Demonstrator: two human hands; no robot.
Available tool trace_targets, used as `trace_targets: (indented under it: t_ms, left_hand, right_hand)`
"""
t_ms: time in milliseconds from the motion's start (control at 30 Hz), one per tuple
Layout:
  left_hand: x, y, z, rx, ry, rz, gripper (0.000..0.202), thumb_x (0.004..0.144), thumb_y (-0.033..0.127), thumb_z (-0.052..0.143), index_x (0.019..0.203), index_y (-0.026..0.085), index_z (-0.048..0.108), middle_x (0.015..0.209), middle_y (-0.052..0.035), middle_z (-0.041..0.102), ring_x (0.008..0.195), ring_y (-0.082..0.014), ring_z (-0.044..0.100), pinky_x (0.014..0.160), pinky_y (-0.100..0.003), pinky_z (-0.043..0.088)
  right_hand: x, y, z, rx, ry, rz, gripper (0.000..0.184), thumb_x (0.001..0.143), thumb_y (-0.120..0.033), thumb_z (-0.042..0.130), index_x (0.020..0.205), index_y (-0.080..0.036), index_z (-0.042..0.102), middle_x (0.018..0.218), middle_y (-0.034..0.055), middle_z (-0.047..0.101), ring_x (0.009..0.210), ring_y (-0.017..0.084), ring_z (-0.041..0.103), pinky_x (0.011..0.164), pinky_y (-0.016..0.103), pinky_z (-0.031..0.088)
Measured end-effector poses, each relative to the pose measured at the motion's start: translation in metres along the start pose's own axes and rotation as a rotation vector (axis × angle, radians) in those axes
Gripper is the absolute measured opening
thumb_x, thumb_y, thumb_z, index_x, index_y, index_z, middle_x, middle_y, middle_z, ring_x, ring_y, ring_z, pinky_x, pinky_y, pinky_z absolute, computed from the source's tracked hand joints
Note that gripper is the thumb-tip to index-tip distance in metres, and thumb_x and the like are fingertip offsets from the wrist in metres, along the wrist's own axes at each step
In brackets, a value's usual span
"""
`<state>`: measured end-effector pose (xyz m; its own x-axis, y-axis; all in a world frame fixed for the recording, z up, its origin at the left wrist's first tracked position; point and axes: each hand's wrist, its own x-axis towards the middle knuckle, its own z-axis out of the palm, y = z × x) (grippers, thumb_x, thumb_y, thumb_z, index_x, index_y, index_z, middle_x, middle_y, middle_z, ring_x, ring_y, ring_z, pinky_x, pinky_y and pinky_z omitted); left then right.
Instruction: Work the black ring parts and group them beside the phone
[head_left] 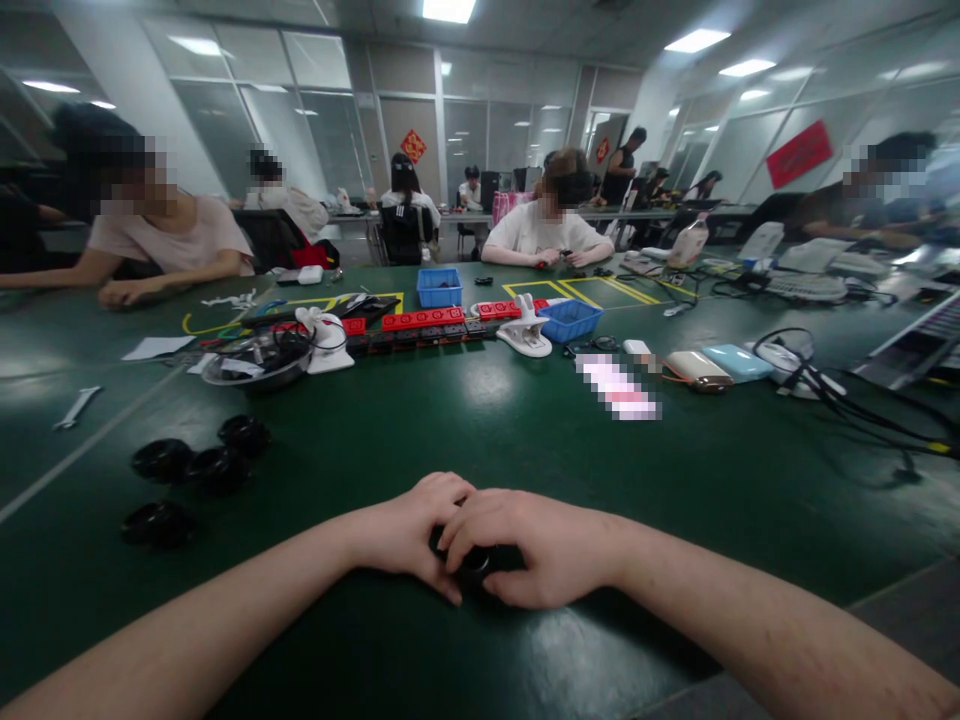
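Observation:
Both of my hands meet around a round black part [478, 565] low on the green table [360, 440]. My left hand [412, 530] grips its left side, with the thumb reaching down along the near edge. From the right, my right hand [517, 550] curls its fingers over the top, thumb against the near side. Much of the part is hidden under the fingers, and its exact kind does not show. Several similar black ring-shaped parts [217, 468] lie to the left of my hands.
A wrench [77, 408] lies far left. Behind stand a metal bowl [259, 372] of dark pieces, a row of red blocks [422, 319], a white clamp [527, 330] and blue bins [570, 320], [439, 287]. Power banks [739, 363] and cables sit right. A person [551, 225] works opposite.

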<state>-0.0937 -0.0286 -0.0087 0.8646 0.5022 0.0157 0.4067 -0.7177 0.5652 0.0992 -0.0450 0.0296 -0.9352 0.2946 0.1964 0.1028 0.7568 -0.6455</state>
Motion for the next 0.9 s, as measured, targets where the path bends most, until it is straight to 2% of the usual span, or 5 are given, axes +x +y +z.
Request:
trace_targets:
  t_ms: [367,533,700,800,900]
  left_hand:
    - [0.006,-0.001,0.004,0.005,0.019,-0.045,0.043,0.059,0.043,0.074,0.095,0.023,0.061,0.097,-0.0010,0.054,0.092,-0.0224,0.048,0.087,-0.035,0.036]
    - [0.007,-0.007,0.011,-0.001,0.096,-0.103,0.052,0.057,0.040,0.076,0.102,0.021,0.057,0.097,-0.0018,0.053,0.092,-0.0233,0.048,0.086,-0.036,0.037]
    - [0.007,-0.008,0.015,-0.045,0.143,-0.119,0.050,0.060,0.035,0.075,0.104,0.022,0.054,0.100,-0.0008,0.055,0.091,-0.0221,0.050,0.084,-0.035,0.038]
    - [0.009,-0.006,0.014,-0.042,0.136,-0.106,0.043,0.062,0.033,0.074,0.099,0.021,0.055,0.094,-0.0002,0.056,0.087,-0.0208,0.051,0.083,-0.034,0.037]
    - [0.010,-0.005,0.014,-0.016,0.129,-0.118,0.035,0.063,0.030,0.073,0.093,0.021,0.058,0.092,-0.0007,0.057,0.087,-0.0205,0.051,0.083,-0.034,0.037]
  right_hand:
    - [0.001,0.019,0.014,0.007,0.142,-0.074,0.011,0.075,-0.021,0.063,0.082,-0.015,0.057,0.092,0.0045,0.063,0.093,0.013,0.057,0.088,0.027,0.044]
    - [-0.002,0.024,0.018,-0.061,0.294,-0.123,0.031,0.075,-0.029,0.062,0.100,-0.014,0.053,0.108,0.0103,0.057,0.105,0.017,0.050,0.090,0.033,0.040]
    - [-0.004,0.028,0.019,-0.240,0.406,0.041,0.049,0.070,-0.051,0.061,0.102,-0.014,0.055,0.097,0.0094,0.057,0.088,0.020,0.051,0.077,0.035,0.042]
    - [-0.005,0.032,0.021,-0.324,0.431,0.114,0.047,0.068,-0.052,0.062,0.094,-0.013,0.058,0.086,0.0076,0.057,0.079,0.019,0.051,0.071,0.033,0.042]
    - [-0.005,0.035,0.022,-0.372,0.391,0.087,0.037,0.072,-0.043,0.062,0.093,-0.013,0.059,0.085,0.0073,0.058,0.075,0.017,0.052,0.066,0.030,0.043]
